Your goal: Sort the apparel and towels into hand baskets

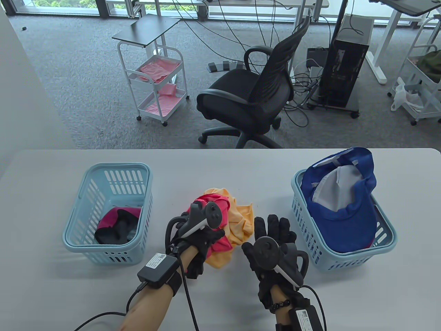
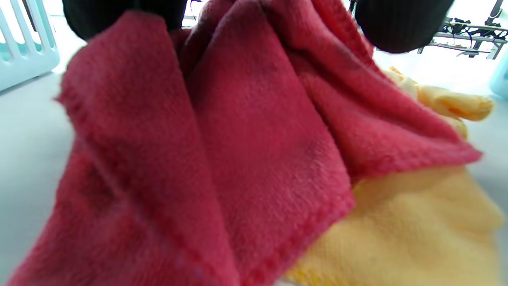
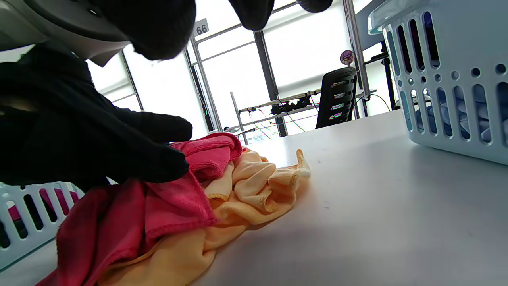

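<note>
Gloved and nearest the camera, the left hand (image 1: 198, 238) grips the red towel (image 2: 222, 159), which lies bunched over the yellow towel (image 1: 237, 220) on the table (image 1: 51, 286) between the two light-blue baskets. The right hand (image 1: 272, 241) hovers spread just beside the pile, holding nothing. The step in hand looks like picking the red towel off the pile; next it must be lifted clear of the yellow one and carried to the left basket (image 1: 86, 207), where red cloth already lies, rather than the right basket (image 1: 344, 258) with the blue cap (image 1: 344, 203).

Both hands, left (image 1: 198, 238) and right (image 1: 272, 246), wear black knit gloves carrying grey-black trackers; bare forearms bear black boxes with white labels and cables.
</note>
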Demonstrator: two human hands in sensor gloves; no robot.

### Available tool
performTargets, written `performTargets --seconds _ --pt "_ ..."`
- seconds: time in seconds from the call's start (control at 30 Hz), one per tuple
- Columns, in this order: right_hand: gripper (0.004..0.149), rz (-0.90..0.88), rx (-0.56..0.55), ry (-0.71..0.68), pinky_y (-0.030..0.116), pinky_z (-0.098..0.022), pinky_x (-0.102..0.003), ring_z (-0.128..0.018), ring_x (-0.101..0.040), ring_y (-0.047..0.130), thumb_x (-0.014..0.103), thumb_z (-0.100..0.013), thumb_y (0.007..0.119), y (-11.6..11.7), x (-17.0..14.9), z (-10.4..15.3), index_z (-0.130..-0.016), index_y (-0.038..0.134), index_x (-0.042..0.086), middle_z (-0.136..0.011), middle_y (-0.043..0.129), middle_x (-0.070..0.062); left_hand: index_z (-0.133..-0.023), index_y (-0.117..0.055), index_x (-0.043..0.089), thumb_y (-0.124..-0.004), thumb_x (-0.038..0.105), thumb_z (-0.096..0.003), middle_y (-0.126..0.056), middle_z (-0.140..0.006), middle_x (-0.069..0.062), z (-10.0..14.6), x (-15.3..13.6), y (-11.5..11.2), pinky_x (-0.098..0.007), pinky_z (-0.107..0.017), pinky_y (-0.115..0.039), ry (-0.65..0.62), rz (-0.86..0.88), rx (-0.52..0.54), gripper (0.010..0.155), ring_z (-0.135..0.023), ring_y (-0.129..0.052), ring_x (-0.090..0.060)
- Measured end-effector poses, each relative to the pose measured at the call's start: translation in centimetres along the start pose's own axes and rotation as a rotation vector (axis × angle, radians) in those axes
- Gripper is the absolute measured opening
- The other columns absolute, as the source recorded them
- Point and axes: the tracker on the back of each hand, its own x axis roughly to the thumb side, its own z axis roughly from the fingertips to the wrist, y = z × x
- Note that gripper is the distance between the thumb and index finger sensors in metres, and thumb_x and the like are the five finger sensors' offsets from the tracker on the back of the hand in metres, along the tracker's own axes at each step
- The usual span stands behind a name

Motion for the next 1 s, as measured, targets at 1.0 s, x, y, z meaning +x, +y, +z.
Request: performTargets --seconds 1.0 --pt "0.076 -0.082 0.014 0.031 0.032 -0.068 -0.077 -0.098 -0.062 0.023 0.045 -0.054 0.073 0.5 0.0 0.1 -0.111 0.041 0.006 -0.112 0.026 -0.033 -0.110 -0.054 0.027 -0.076 0.041 -0.0558 -0.069 -0.111 -0.011 -1.9 -0.3 -0.8 -0.049 -0.061 -0.088 0.072 -0.118 0.228 0.060 -0.083 -0.100 -0.035"
